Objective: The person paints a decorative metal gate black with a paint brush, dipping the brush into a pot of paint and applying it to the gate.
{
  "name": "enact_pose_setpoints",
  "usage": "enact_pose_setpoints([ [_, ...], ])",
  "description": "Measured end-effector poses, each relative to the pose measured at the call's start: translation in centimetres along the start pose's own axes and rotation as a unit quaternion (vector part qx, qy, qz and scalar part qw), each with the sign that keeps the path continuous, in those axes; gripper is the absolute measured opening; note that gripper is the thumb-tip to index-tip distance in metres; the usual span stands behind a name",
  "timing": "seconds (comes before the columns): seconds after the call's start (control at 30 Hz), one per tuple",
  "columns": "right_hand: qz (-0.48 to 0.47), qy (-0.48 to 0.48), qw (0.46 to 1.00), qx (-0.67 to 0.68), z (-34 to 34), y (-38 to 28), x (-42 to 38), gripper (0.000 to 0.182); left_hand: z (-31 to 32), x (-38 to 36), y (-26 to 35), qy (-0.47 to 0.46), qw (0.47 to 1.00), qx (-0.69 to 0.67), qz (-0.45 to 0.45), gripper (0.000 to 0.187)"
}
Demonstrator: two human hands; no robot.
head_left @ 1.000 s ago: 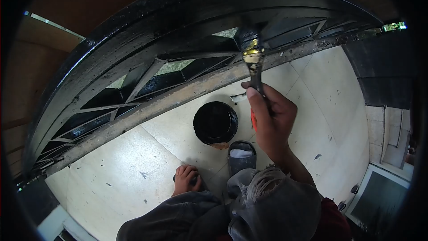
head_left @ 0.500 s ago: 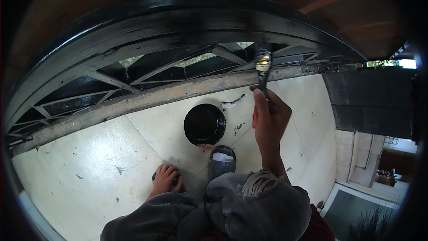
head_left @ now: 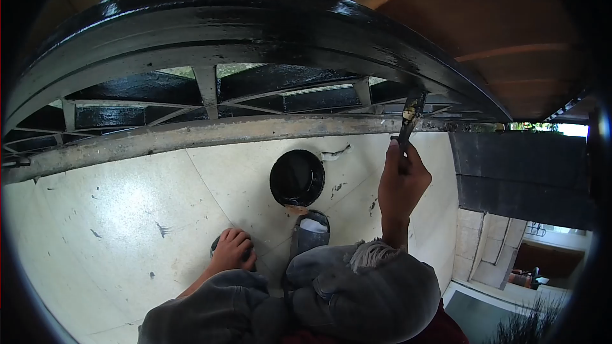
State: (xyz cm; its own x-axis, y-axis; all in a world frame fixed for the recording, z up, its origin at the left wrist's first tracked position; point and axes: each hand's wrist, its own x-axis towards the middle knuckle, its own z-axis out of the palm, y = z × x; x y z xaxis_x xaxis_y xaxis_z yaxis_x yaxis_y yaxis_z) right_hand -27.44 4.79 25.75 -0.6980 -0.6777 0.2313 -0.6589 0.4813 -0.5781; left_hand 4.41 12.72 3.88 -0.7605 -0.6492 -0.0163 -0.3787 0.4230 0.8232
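My right hand (head_left: 404,181) is closed round the handle of a paintbrush (head_left: 411,113). Its dark bristles touch the underside of the black-coated metal frame (head_left: 274,44), toward the right part of its lattice. Low and to the left, my left hand (head_left: 233,250) has its fingers curled over the front of a dark slipper (head_left: 215,246) on my foot. Between the hands a round black container (head_left: 297,178) stands on the floor, dark and glossy inside. A brownish scrap (head_left: 296,209) lies at its near edge.
Light floor tiles (head_left: 140,216) carry dark smears and drops. A rough concrete ledge (head_left: 210,132) runs below the frame. Brown panels (head_left: 510,32) rise behind it. At the right are a dark panel (head_left: 516,172) and a glass-topped piece (head_left: 478,312). My other slipper (head_left: 310,236) is beside the container.
My right hand and the paintbrush have moved right along the frame. The view has turned somewhat. My left hand stays on the slipper, and the container stands where it was.
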Motion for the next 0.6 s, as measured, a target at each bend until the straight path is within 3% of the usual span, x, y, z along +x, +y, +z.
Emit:
enact_pose_setpoints([
  [0.07, -0.042, -0.018, 0.999, -0.023, 0.6, 0.5, -0.1, 0.021, 0.1, -0.2, 0.2, -0.005, 1.0, -0.003, -0.005, 0.021],
  [0.13, 0.055, -0.114, 0.991, -0.041, 0.2, -0.4, 0.2, 0.021, 0.2, -0.1, 0.2, 0.007, 1.0, 0.004, -0.002, 0.02],
  [0.17, 0.072, -0.122, 0.99, 0.025, -0.3, 0.0, 0.4, 0.021, 0.1, 0.0, 0.1, 0.009, 1.0, 0.004, 0.001, 0.02],
  [0.27, 0.035, -0.068, 0.996, 0.041, 0.5, 1.0, 0.1, 0.021, 0.1, -0.2, 0.4, 0.004, 1.0, -0.006, -0.006, 0.02],
  [0.33, 0.075, -0.147, 0.986, -0.01, 0.9, 2.2, 0.2, 0.02, -0.1, 0.0, 0.4, 0.009, 1.0, 0.0, -0.007, 0.019],
  [0.47, 0.029, -0.095, 0.993, -0.071, 0.4, 3.4, -0.3, 0.023, 0.2, -0.2, 0.1, 0.005, 1.0, -0.008, 0.003, 0.019],
  [0.6, 0.038, -0.102, 0.986, -0.127, 0.6, 4.1, 0.1, 0.027, 0.3, 0.0, 0.0, 0.013, 1.0, -0.006, 0.004, 0.018],
])
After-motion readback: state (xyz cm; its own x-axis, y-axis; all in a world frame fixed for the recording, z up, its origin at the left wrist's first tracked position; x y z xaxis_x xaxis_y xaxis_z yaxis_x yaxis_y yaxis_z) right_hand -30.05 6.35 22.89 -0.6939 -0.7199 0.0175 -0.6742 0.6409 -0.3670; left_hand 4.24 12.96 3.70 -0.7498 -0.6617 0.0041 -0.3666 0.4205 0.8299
